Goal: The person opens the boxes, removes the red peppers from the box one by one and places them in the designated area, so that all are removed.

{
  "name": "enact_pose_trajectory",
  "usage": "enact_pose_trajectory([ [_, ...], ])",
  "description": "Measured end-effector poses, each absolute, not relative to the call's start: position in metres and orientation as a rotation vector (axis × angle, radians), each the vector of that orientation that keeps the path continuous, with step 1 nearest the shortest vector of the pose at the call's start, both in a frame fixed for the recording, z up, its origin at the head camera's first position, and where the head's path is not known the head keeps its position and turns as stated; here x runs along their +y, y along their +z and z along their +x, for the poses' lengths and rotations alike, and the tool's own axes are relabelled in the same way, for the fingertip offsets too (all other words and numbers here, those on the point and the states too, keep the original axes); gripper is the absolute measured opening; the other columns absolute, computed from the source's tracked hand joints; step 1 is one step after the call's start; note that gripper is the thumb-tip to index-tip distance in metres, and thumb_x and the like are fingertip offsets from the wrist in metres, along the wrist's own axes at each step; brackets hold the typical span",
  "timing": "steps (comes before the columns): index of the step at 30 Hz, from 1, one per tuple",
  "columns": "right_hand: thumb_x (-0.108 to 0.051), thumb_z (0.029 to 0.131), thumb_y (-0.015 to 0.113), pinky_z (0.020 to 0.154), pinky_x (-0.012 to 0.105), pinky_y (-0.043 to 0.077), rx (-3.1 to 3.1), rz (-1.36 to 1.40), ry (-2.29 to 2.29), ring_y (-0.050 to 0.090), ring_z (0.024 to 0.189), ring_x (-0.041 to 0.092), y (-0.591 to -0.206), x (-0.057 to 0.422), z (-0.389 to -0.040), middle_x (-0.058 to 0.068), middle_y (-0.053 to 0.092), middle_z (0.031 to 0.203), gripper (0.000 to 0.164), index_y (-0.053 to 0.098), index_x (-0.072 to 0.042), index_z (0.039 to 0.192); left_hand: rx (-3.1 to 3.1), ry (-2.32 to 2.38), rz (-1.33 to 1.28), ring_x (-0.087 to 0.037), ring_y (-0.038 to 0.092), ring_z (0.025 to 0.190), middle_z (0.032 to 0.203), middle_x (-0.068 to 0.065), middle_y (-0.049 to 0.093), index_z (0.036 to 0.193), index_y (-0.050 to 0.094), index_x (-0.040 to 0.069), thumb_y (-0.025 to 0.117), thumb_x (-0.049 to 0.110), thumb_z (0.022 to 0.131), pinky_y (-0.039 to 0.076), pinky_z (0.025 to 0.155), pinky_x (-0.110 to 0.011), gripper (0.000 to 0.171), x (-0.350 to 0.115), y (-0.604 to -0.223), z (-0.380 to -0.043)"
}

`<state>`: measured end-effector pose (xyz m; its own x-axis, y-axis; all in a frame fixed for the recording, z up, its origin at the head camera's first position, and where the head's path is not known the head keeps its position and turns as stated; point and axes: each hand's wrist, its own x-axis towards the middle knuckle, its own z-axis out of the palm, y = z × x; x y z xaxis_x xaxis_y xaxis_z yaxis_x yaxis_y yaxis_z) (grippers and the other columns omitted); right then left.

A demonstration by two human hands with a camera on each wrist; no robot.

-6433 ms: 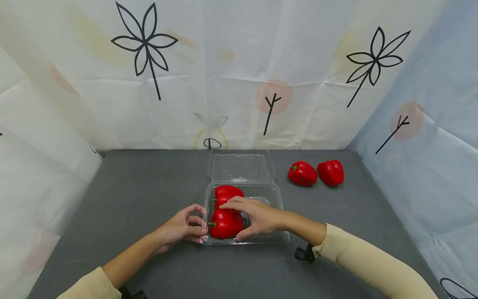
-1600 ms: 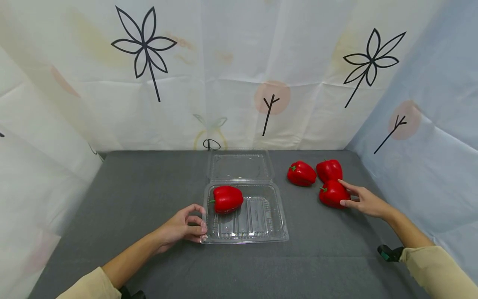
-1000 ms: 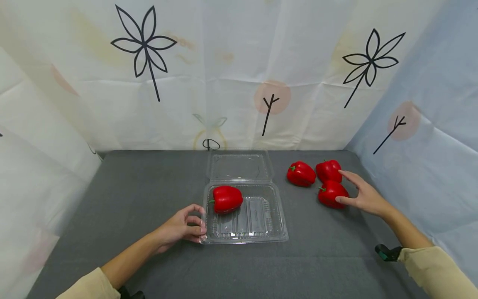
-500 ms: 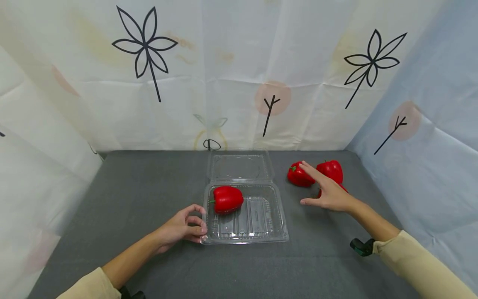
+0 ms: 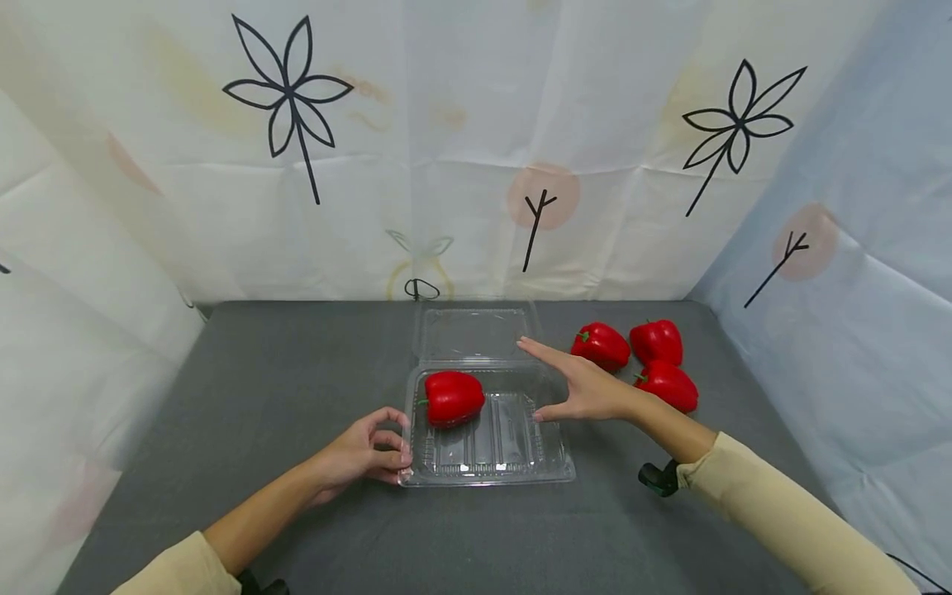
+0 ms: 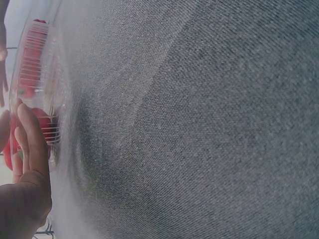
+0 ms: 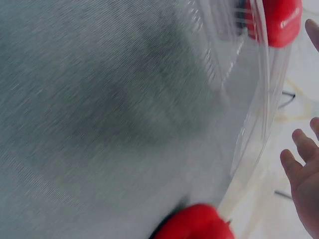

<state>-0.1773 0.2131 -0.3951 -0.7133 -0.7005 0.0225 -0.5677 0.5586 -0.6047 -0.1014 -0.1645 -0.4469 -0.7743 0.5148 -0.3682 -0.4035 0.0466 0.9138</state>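
Note:
A clear plastic clamshell container (image 5: 513,471) lies on the table with its lid (image 5: 476,330) laid back. One red bell pepper (image 5: 454,398) rests inside, at the upper left of the base, its green stem pointing left. My left hand (image 5: 375,446) holds the container's left edge; in the left wrist view its fingers (image 6: 35,144) lie along the ribbed side wall. Over the container's right side is my right hand (image 5: 583,388), fingers and thumb spread apart with nothing between them. The right wrist view shows its fingers (image 7: 304,144) extended beside the container rim.
Three more red bell peppers sit on the grey table at the back right: one nearer the container (image 5: 601,346), one behind (image 5: 657,342) and one in front (image 5: 669,386). Patterned white cloth (image 5: 461,165) hangs behind the table and along both sides.
A bell pepper went from the container's front left to the group at right, where my right hand released it. That hand then moved left to the container. My left hand stayed put.

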Motion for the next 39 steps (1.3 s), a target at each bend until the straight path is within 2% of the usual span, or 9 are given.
enact_pose_trajectory([
  [5,-0.036,0.081,0.083,0.108,0.055,0.039,2.474,-1.142,-0.841,0.036,0.144,0.027,-0.395,0.190,-0.179,0.006,0.032,0.160,0.097,0.027,-0.015,0.158,1.682,1.800,0.105,-0.025,0.071,0.079,0.091,-0.011,0.066,0.126,0.038,0.002,0.072,0.002,0.089,0.060,0.072,-0.038,0.050,-0.165,-0.447,-0.101],
  [10,-0.039,0.082,0.082,0.111,0.057,0.034,2.401,-1.172,-0.771,0.038,0.142,0.023,-0.400,0.173,-0.179,0.003,0.037,0.158,0.096,0.028,-0.015,0.157,1.690,1.802,0.111,-0.024,0.070,0.078,0.090,-0.010,0.066,0.124,0.040,0.002,0.073,0.001,0.088,0.060,0.072,-0.039,0.048,-0.165,-0.446,-0.100],
  [20,-0.036,0.081,0.084,0.113,0.043,0.036,2.348,-1.184,-0.736,0.037,0.142,0.017,-0.399,0.149,-0.178,-0.001,0.036,0.158,0.097,0.027,-0.019,0.158,1.693,1.787,0.106,-0.021,0.068,0.077,0.090,-0.009,0.066,0.124,0.041,0.003,0.072,0.000,0.089,0.060,0.071,-0.037,0.047,-0.166,-0.444,-0.102],
  [25,-0.036,0.081,0.084,0.113,0.045,0.035,2.330,-1.185,-0.707,0.036,0.143,0.018,-0.399,0.140,-0.179,0.001,0.035,0.158,0.098,0.027,-0.018,0.158,1.700,1.781,0.106,-0.022,0.068,0.077,0.090,-0.010,0.066,0.124,0.041,0.002,0.072,0.001,0.089,0.060,0.072,-0.038,0.047,-0.167,-0.444,-0.102],
  [32,-0.025,0.081,0.085,0.115,0.047,0.031,2.350,-1.221,-0.747,0.035,0.143,0.025,-0.400,0.128,-0.185,0.006,0.039,0.156,0.090,0.035,-0.011,0.154,1.705,1.774,0.089,-0.023,0.069,0.077,0.091,-0.010,0.066,0.124,0.040,0.002,0.072,0.001,0.089,0.060,0.072,-0.038,0.047,-0.167,-0.445,-0.102],
  [39,-0.029,0.084,0.082,0.106,0.052,0.041,2.427,-1.164,-0.704,0.044,0.136,0.028,-0.400,0.118,-0.185,0.010,0.044,0.150,0.081,0.039,-0.016,0.152,1.702,1.774,0.077,-0.023,0.069,0.077,0.091,-0.010,0.067,0.125,0.039,0.002,0.072,0.000,0.089,0.060,0.072,-0.038,0.049,-0.166,-0.444,-0.103],
])
